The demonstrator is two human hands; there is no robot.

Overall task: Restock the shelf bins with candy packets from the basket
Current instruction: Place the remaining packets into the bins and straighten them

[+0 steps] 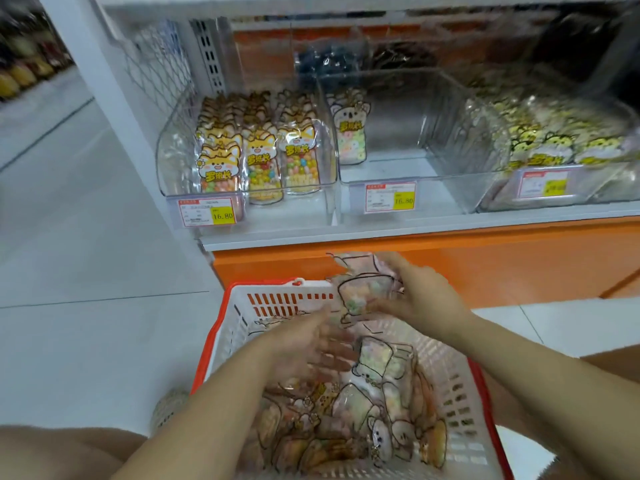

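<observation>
Glossy packets [363,294] in right hand [424,297] above slotted basket [273,289].

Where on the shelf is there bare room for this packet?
Middle bin: bare floor from its lone koala packet across to the right wall, room for the held packet in your right hand. Left bin and right bin are crowded.

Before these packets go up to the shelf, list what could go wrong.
1. The right hand grips a loose bunch of packets above the basket, at its far rim; one could slip and fall outside.
2. The middle bin holds one matching packet standing at its left wall; loading might knock it over.
3. The left bin holds a different design; mixing them is possible.
</observation>
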